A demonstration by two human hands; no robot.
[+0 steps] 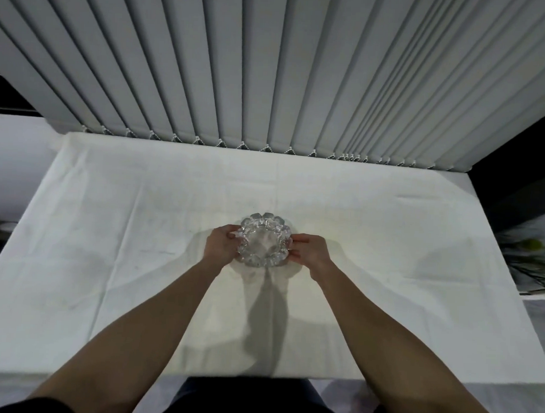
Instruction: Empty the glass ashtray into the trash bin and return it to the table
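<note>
Gripping from both sides: left hand [222,245] and right hand [311,251] each closed on the rim of the glass ashtray [264,240], fingers curled over the scalloped edge, thumbs on the near side. Ashtray sits directly between the two hands, mouth facing up. It's round, so no real long axis; the line through the two grip points runs left-right. Can't tell if the base is touching the tablecloth [141,220] or just above it; a soft shadow lies right under it and toward the body.

Look of it: clear cut glass, thick lobed rim like a ring of petals, shallow bowl in the middle. Bowl reads clear, though contents are hard to judge through the glare.

Open room: white cloth is bare on both sides of the hands, wide margin beyond the left hand and beyond the right hand. Past the fingertips there's more bare cloth, then the far table edge right under grey vertical blinds [270,67]. Near table edge is back by the elbows, close to the body. Outboard of the right hand, off the table's side edge, green plant leaves [529,255] show, well apart from the ashtray. Both forearms bare, reaching straight out.
</note>
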